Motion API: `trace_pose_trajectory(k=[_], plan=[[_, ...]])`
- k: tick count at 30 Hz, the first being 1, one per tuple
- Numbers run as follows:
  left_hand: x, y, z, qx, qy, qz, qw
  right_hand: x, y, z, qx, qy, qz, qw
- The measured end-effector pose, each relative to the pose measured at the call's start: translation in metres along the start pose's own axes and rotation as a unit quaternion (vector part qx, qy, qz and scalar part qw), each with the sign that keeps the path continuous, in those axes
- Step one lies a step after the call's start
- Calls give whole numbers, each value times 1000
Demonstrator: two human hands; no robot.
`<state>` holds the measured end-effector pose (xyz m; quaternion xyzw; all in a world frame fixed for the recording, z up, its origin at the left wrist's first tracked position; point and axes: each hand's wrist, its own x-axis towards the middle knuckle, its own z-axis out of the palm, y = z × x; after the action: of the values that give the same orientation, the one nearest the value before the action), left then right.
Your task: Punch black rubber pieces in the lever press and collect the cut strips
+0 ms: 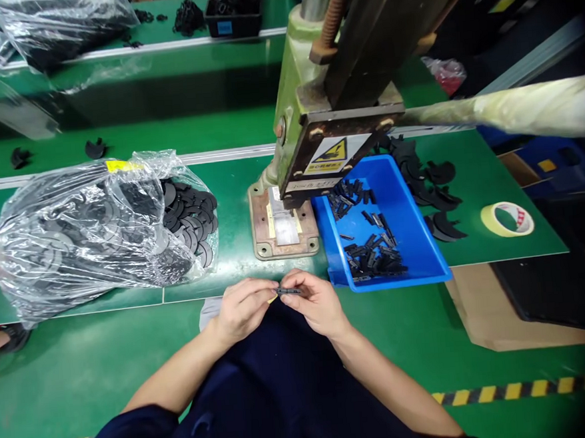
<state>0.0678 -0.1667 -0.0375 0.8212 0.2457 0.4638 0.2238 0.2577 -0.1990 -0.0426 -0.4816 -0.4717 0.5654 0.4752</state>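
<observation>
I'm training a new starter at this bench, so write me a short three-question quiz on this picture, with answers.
1. True or false: the small black part is inside the blue bin.

2. Multiple choice: which of these lies to the right of the blue bin in the picture?
A) the roll of tape
B) the bag of curved black parts
C) the metal base plate

3. Fill in the blank: the warning triangle on the press is ____ with a black symbol.

Key:
1. False; the left hand and right hand hold it at their fingertips.
2. A
3. yellow
</observation>
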Motion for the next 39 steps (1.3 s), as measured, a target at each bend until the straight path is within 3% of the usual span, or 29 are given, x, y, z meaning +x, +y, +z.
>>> trace_pose_trajectory(k=[14,18,21,25,27,31,34,39], plan=[[2,7,1,-2,9,5,1000,2,3,-1,137,-16,31,990],[12,8,-8,-30,22,-50,998,5,-4,-8,217,-59,81,971],[30,4,-19,-53,-30,-69,996,7,-12,-13,263,-124,141,946],[53,0,-27,-71,-151,-7,986,6,-14,-17,327,-206,217,897],[61,0,-28,-76,-179,17,981,5,-12,-19,358,-226,243,873],[66,2,-26,-60,-187,69,978,7,-6,-23,406,-224,271,844],[67,2,-22,-43,-189,78,978,9,-4,-25,421,-206,283,837],[73,-18,-16,1,-150,-27,988,6,-8,-26,428,-102,260,860]])
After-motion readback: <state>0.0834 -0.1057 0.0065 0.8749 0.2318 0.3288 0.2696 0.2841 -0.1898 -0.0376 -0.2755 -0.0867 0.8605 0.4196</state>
